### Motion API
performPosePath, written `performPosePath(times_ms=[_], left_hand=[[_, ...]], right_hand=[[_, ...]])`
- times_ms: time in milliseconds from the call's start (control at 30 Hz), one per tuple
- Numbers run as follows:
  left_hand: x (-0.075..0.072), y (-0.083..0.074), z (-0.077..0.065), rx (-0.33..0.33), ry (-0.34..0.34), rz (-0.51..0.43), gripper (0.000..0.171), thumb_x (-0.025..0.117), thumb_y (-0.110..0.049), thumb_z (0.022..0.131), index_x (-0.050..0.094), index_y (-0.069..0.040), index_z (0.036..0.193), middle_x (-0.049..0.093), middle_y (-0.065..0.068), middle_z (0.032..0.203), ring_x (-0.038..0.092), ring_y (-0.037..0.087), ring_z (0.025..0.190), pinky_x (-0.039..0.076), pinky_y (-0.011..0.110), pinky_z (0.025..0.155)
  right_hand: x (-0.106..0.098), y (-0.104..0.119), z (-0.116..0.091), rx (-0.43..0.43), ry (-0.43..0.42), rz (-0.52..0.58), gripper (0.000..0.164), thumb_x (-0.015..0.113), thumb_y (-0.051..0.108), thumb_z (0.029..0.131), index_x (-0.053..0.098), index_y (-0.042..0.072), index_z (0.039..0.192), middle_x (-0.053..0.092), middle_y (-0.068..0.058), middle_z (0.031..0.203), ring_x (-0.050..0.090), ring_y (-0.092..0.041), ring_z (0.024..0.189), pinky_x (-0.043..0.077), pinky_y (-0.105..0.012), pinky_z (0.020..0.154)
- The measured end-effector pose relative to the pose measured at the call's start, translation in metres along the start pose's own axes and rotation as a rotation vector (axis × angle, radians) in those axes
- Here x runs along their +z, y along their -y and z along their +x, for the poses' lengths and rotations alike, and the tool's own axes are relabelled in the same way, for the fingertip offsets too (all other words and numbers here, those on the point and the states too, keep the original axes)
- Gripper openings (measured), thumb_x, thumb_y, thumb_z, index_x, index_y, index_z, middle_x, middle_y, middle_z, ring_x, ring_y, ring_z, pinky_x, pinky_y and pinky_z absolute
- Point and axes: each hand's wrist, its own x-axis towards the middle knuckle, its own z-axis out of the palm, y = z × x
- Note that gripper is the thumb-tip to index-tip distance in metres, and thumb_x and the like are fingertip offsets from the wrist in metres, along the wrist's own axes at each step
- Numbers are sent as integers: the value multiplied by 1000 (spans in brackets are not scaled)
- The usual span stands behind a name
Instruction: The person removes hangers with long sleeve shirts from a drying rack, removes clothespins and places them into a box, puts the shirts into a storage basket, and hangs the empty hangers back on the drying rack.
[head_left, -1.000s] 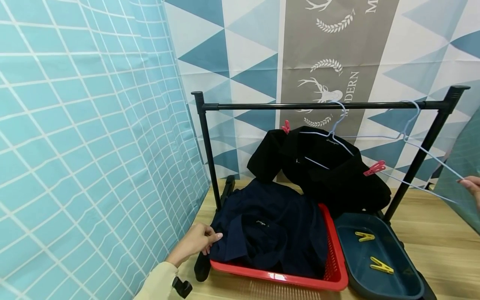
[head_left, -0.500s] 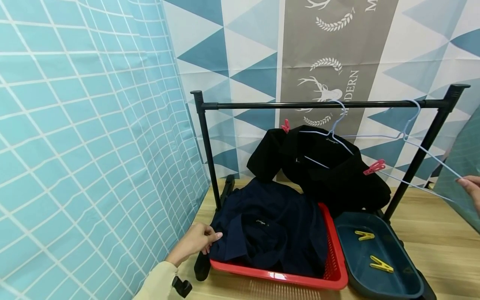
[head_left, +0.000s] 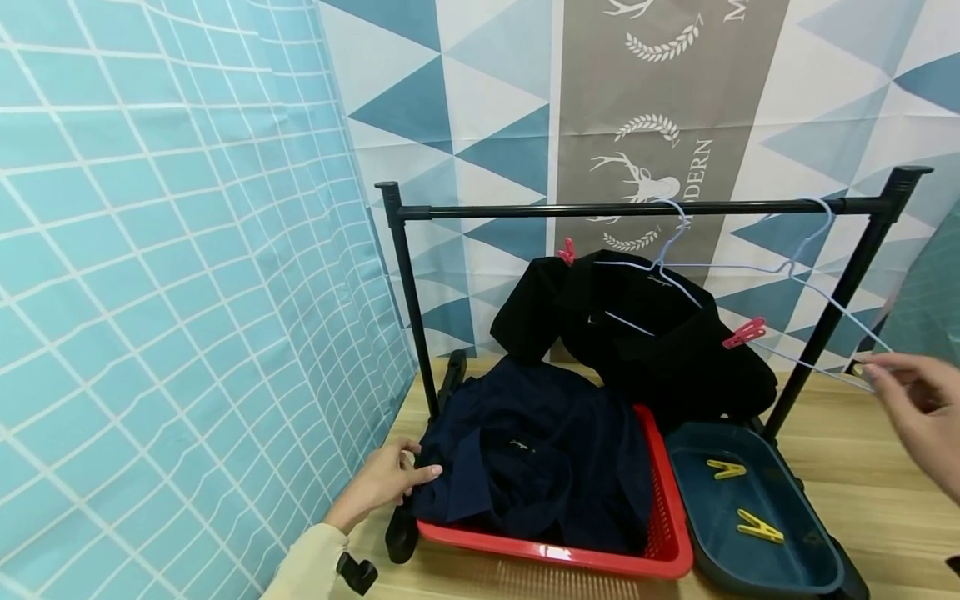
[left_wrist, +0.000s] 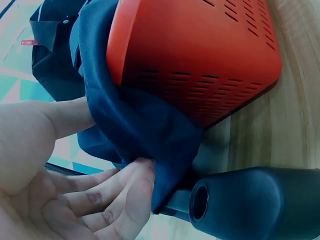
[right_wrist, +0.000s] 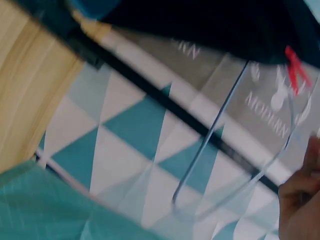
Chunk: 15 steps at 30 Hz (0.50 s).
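Observation:
My left hand point(head_left: 382, 483) pinches the left edge of a navy collared shirt point(head_left: 540, 408), which lies bunched in a red basket point(head_left: 555, 554). In the left wrist view, the pinched cloth point(left_wrist: 145, 125) drapes over the basket's rim. At the right, my right hand point(head_left: 926, 417) has loosely curled fingers and overlaps the end of a bare light-blue hanger point(head_left: 840, 309) in the head view. The right wrist view shows that hanger's rounded end free, apart from the hand point(right_wrist: 300, 200). A black shirt point(head_left: 675, 358) hangs on another blue hanger point(head_left: 660, 263).
A black rack's bar point(head_left: 480, 212) carries both hangers. Red clothespins point(head_left: 746, 332) grip the black shirt's shoulders. A dark blue tray point(head_left: 750, 575) beside the basket holds yellow clothespins point(head_left: 761, 527). A tiled-pattern sheet point(head_left: 150, 292) rises close on the left.
My right hand has come left and further into view, and its fingers have loosened from the bare hanger, which has shifted left. The left hand's fingers have shifted slightly at the navy shirt.

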Motion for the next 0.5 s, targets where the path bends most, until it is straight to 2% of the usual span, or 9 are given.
performPosePath(times_ms=[67,133,233,300,367,500], left_hand=[[0,1,1,2,12,3,71,78,-44,92,58,5,138,64,8,81,63,29,59,55,46,59],[0,1,2,10,29,-8,70,76,-42,94,57,7,139,64,6,85,62,27,59,55,44,60],[0,0,4,31,40,-24,45,75,-38,95,69,4,111,58,1,74,60,24,56,50,35,56],[0,-2,5,60,33,-19,35,75,-34,96,63,-3,85,48,-3,62,55,21,50,44,31,51],[0,-5,7,99,12,12,43,75,-29,96,47,-11,68,35,-5,54,46,16,45,35,27,47],[-1,-11,12,180,-70,135,53,77,-19,95,34,-18,63,26,-8,55,28,9,47,25,25,48]], right_hand=[[10,11,-8,-62,108,-55,9,64,-4,99,69,-9,105,57,12,76,36,6,56,28,-16,48],[23,22,-17,-76,249,-124,10,68,-1,98,71,-1,107,59,4,74,40,3,58,33,-17,50],[47,35,-30,-65,466,-112,10,73,8,96,74,7,106,62,5,74,46,1,59,40,-21,51],[65,43,-38,-18,613,-71,10,73,16,98,75,11,106,61,9,75,47,0,60,43,-23,52],[83,48,-44,25,724,-20,12,72,21,99,76,11,106,62,10,76,51,1,62,45,-24,55],[112,54,-50,88,843,45,18,71,24,99,76,8,108,64,10,77,56,-2,65,48,-25,59]])
